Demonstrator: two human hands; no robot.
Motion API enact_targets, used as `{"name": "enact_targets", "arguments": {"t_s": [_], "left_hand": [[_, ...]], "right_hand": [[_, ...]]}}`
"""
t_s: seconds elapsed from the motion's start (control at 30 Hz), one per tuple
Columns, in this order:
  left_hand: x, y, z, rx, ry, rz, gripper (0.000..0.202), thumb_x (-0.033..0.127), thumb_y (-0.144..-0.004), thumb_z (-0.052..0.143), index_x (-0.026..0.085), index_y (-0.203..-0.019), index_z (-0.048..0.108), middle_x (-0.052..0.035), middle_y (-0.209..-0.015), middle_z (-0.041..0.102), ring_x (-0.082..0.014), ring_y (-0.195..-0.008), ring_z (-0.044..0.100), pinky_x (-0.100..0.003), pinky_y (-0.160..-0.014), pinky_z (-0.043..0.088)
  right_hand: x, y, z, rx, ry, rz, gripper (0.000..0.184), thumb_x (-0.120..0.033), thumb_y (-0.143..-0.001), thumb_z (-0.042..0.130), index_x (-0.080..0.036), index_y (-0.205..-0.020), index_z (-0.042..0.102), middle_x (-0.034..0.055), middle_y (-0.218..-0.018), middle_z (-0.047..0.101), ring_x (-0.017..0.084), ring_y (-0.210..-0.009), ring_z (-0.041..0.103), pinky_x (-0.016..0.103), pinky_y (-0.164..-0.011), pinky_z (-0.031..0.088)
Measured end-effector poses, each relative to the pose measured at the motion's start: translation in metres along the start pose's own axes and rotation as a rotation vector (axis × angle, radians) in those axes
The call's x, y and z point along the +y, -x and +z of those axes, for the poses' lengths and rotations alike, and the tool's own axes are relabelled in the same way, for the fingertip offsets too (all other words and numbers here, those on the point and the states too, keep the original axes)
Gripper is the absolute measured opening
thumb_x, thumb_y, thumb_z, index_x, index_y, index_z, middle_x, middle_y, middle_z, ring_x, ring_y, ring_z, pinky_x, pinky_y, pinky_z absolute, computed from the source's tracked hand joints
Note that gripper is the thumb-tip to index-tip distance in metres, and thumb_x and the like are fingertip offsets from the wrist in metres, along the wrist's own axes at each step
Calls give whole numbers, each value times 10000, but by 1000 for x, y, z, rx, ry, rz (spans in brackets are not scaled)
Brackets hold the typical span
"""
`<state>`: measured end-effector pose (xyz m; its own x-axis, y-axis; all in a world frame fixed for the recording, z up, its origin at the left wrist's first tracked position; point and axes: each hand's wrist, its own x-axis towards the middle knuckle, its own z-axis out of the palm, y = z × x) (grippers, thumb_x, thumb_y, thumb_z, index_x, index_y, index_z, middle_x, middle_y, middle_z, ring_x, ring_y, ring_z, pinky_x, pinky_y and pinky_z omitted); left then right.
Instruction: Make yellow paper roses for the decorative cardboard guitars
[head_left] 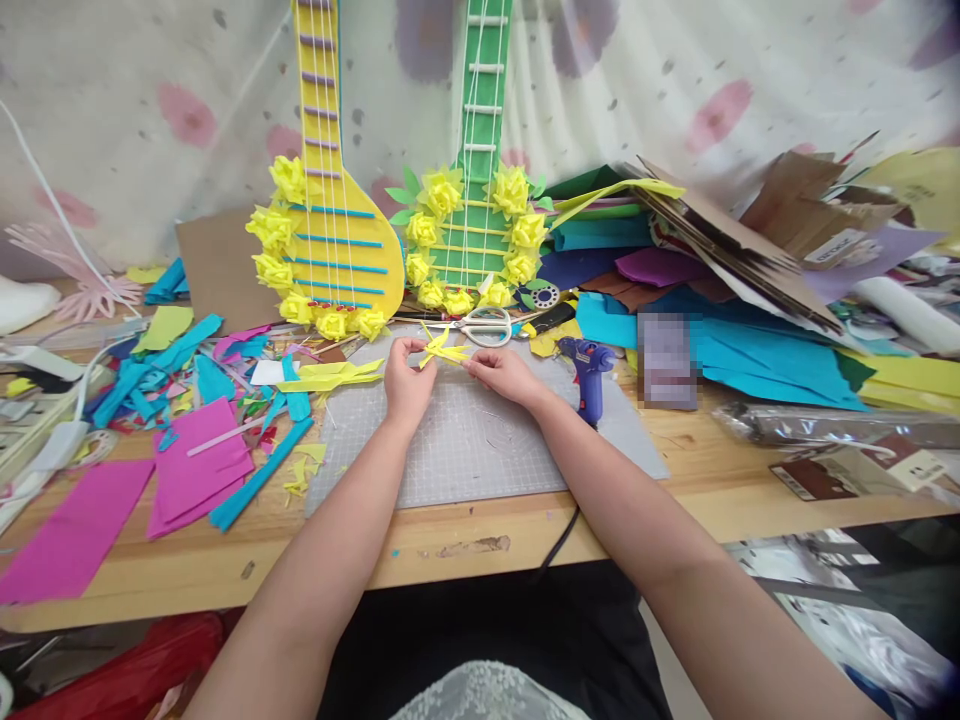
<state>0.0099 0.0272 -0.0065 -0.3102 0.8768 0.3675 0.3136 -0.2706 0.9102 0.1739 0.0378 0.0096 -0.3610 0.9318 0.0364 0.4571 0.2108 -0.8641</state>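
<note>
Between my hands, above the grey cutting mat [480, 455], is a yellow paper piece [442, 348] with several narrow pointed strips spreading out like petals. My left hand [409, 380] pinches its left side with thumb and fingers. On the other side, my right hand [504, 374] has its fingertips closed on one strip. White-handled scissors [486, 327] lie just behind the hands. More cut yellow paper strips [337, 375] rest left of my left hand. A blue glue gun [591, 378] stands to the right on the mat.
Two guitar-shaped crafts, one yellow [352, 235] and one green [480, 185], lean at the back with yellow paper flowers. Pink paper sheets [202, 460] and blue scraps cover the left. Blue paper [772, 345], cardboard [742, 240] and a small box [862, 468] crowd the right.
</note>
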Motion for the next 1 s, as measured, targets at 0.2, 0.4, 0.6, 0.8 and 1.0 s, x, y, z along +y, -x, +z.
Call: {"name": "enact_targets", "arguments": {"t_s": [0.2,0.4,0.6,0.8,1.0], "left_hand": [[-2,0,-1,-37,-29,-22,327,115,-616,603,212,-885,444,-26,-874,608,-131,-778,583,-233,-603,472],[-13,-4,-2,-78,52,-50,119,190,-655,619,185,-705,512,-38,-929,644,-124,-751,606,-293,-725,496],[-15,-5,-2,-19,-2,23,101,199,-635,634,174,-647,536,-43,-932,594,-130,-775,585,-276,-664,508],[-18,-5,0,16,14,-4,118,188,-620,642,173,-629,525,-36,-889,598,-142,-829,584,-295,-717,510],[-17,-5,3,-8,131,-142,154,222,-602,654,158,-617,514,-57,-946,609,-150,-818,602,-307,-687,524]], "right_hand": [[2,-2,3,-34,40,9,387,-483,-774,415,-158,-572,477,-40,-487,396,73,-491,334,223,-504,257],[4,-3,5,-32,44,6,394,-485,-785,395,-163,-570,463,-40,-492,396,75,-493,336,220,-508,259],[9,-5,7,-19,31,31,397,-491,-797,388,-170,-573,450,-42,-486,398,71,-470,323,215,-488,255],[3,-3,6,10,44,26,400,-479,-807,374,-172,-558,438,-36,-483,399,78,-473,333,218,-498,264],[2,-3,7,22,47,10,410,-486,-815,351,-175,-555,416,-35,-484,394,90,-499,354,226,-525,268]]}}
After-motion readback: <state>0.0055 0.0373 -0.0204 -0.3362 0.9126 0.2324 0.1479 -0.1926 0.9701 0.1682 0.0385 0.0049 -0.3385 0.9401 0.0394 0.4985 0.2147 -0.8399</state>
